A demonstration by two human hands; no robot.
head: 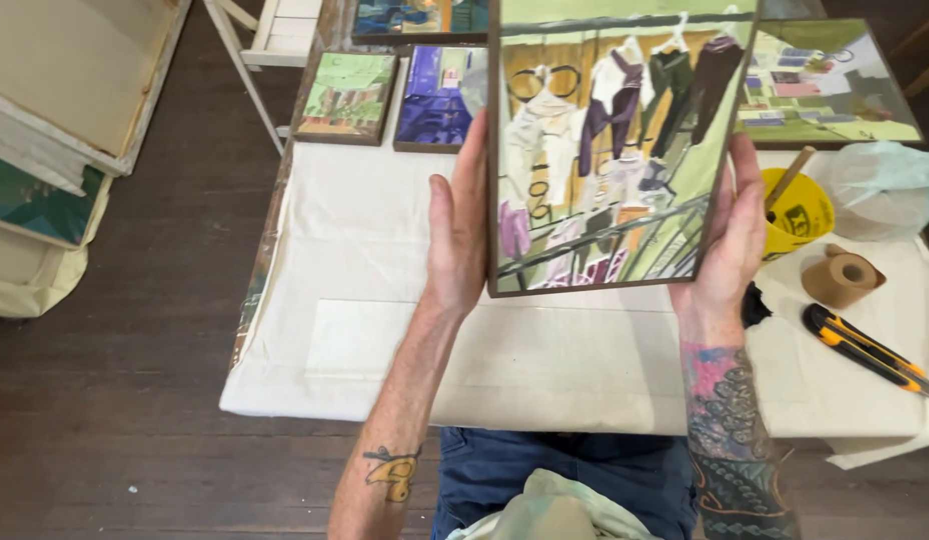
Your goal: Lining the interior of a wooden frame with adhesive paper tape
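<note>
A framed painting of clothes on a line (609,150) is held up above the cloth-covered table (384,300), clear of its surface and tilted towards the camera. It is gripped by its two side edges: the left hand (459,235) is pressed flat along the left edge, the right hand (729,240) is wrapped around the right edge, both closed on the frame.

The step in hand is judged to be an inspection or repositioning of the picture, carried between both palms. For the next move a steady, level grip is called for, and a bare patch of cloth is needed if the painting is to be laid down.

Further small paintings are set along the far side of the table: a green one (346,97), a blue one (434,100) and a wider landscape (834,85). To the right, a yellow cup with a brush handle (796,208), a roll of brown tape (842,275), a utility knife (864,350) and a crumpled plastic bag (884,185) are seen. Stretched canvases (64,90) are stacked at the left above the dark wooden floor (134,420)
</note>
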